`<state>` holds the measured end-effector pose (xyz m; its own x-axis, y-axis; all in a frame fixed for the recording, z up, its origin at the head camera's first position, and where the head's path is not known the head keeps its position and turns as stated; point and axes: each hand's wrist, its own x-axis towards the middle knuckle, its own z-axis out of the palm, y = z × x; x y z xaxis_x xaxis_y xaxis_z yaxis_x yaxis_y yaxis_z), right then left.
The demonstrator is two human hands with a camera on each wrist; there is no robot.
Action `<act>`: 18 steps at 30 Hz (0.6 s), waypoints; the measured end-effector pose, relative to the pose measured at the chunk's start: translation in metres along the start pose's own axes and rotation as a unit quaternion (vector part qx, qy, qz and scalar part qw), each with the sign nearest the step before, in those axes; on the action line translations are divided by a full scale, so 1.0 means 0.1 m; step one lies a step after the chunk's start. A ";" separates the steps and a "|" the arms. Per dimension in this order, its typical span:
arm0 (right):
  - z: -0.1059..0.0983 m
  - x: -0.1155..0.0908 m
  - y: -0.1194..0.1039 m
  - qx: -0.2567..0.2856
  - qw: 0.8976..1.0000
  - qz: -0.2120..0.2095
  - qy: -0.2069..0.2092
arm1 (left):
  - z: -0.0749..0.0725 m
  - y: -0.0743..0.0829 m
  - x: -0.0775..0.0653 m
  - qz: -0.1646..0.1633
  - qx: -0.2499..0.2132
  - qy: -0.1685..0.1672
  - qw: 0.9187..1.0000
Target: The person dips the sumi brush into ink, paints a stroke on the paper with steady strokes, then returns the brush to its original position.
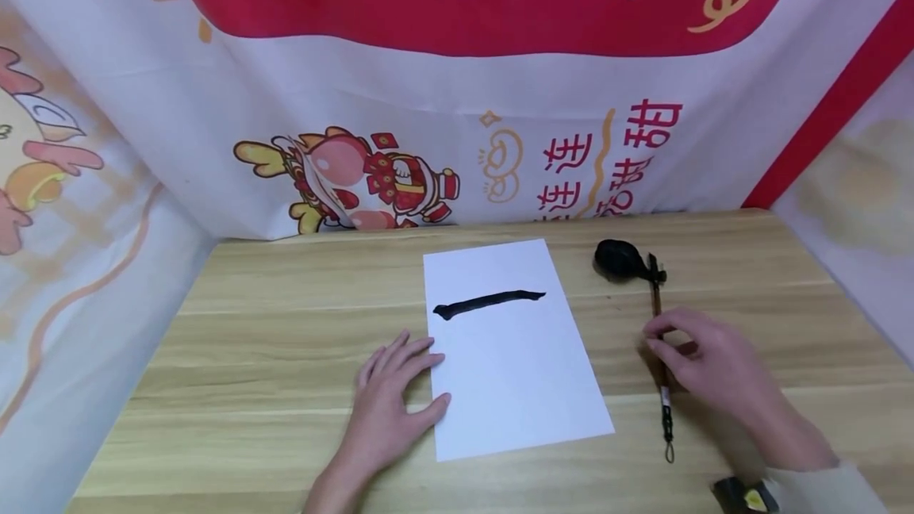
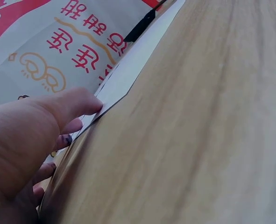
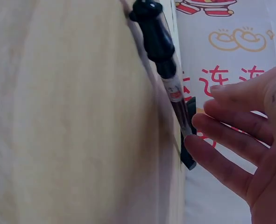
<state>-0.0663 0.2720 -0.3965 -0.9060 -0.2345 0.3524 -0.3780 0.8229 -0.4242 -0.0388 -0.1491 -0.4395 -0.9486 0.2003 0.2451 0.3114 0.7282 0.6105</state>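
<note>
A sheet of white paper (image 1: 514, 387) bears one thick black brush stroke (image 1: 489, 304). My left hand (image 1: 396, 403) rests at the paper's left edge with fingers spread; its thumb (image 2: 84, 103) lies on the sheet in the left wrist view. To the right, a writing brush (image 1: 666, 395) with a dark handle and hanging loop lies with its tip end by a small black ink dish (image 1: 618, 260). My right hand (image 1: 714, 363) is over the handle, thumb and fingers apart. In the right wrist view, one fingertip (image 3: 194, 142) meets or nearly meets the brush.
The wood-grain table (image 1: 286, 324) ends at a printed white and red cloth (image 1: 457, 86) hanging behind it. More cloth hangs at both sides. A black object with a yellow mark (image 1: 743, 494) is by the right sleeve at the front.
</note>
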 end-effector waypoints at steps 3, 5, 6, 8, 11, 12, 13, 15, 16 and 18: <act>-0.02 0.01 0.00 0.012 0.999 -0.026 0.030 | -0.01 0.00 0.02 0.004 0.002 0.004 1.000; -0.03 0.03 0.01 0.015 0.998 -0.037 0.043 | -0.01 0.00 0.03 0.006 0.004 0.004 1.000; -0.04 0.04 0.00 0.014 0.998 -0.035 0.044 | -0.01 0.00 0.04 0.005 0.002 0.003 1.000; -0.05 0.05 -0.01 0.010 0.998 -0.034 0.044 | 0.00 0.01 0.06 0.002 0.001 -0.002 1.000; -0.09 0.10 -0.04 0.000 0.999 -0.036 0.038 | 0.01 0.02 0.08 -0.002 0.004 -0.007 1.000; -0.10 0.11 -0.06 -0.002 0.999 -0.036 0.036 | 0.01 0.02 0.08 -0.003 0.006 -0.010 1.000; -0.11 0.13 -0.09 -0.005 0.999 -0.036 0.034 | 0.01 0.03 0.08 -0.003 0.010 -0.011 1.000; -0.13 0.16 -0.14 -0.011 0.999 -0.035 0.029 | -0.01 0.03 0.08 -0.007 0.013 -0.016 1.000; -0.14 0.18 -0.17 -0.017 0.999 -0.032 0.025 | -0.01 0.04 0.08 -0.011 0.012 -0.019 1.000; -0.18 0.23 -0.23 -0.035 0.999 -0.017 0.008 | -0.04 0.04 0.09 -0.020 0.009 -0.022 1.000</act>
<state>-0.0748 0.2565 -0.3637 -0.8894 -0.2544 0.3797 -0.3933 0.8493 -0.3521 -0.0459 -0.1469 -0.4314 -0.9618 0.1992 0.1876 0.2729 0.7478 0.6052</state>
